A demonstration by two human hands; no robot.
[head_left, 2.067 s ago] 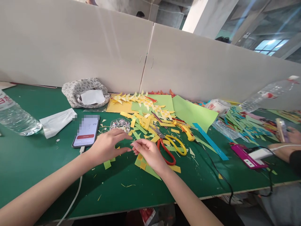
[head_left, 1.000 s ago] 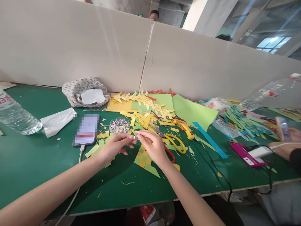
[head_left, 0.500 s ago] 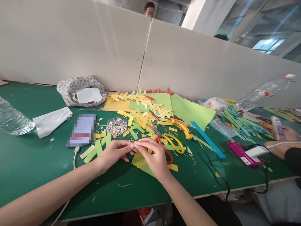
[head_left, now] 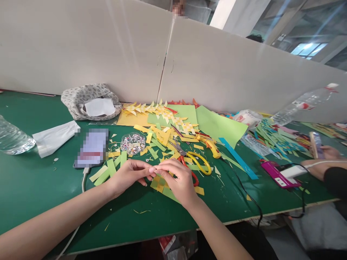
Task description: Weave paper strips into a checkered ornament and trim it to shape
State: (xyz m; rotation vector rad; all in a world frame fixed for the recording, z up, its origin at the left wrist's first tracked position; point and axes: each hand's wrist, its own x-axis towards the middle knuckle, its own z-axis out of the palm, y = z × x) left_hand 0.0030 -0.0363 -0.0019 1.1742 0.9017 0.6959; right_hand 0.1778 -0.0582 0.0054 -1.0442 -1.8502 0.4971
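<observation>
My left hand (head_left: 132, 174) and my right hand (head_left: 176, 178) meet at the fingertips above the green table, both pinched closed. Whatever lies between the fingers is too small to make out. Under my right hand is a woven yellow and green paper piece (head_left: 171, 195), partly covered. Just beyond the hands lie scissors (head_left: 199, 163) with red and yellow handles. A clear round case (head_left: 133, 143) of small googly eyes stands behind my left hand. Green paper strips (head_left: 111, 169) are scattered beside that hand, and yellow strips (head_left: 162, 136) lie farther back.
A phone (head_left: 92, 148) on a charging cable lies left, near a water bottle (head_left: 15, 137) and a cloth pouch (head_left: 90, 103). Toward the right are a yellow glue gun (head_left: 210, 145), a pink power strip (head_left: 279, 174) and another person's hand (head_left: 329, 153) with a phone. A partition (head_left: 230, 68) rises behind.
The view has shifted slightly. My hands stay together at the fingertips, with my left thumb a little rotated. The person behind the partition shows less of the head.
</observation>
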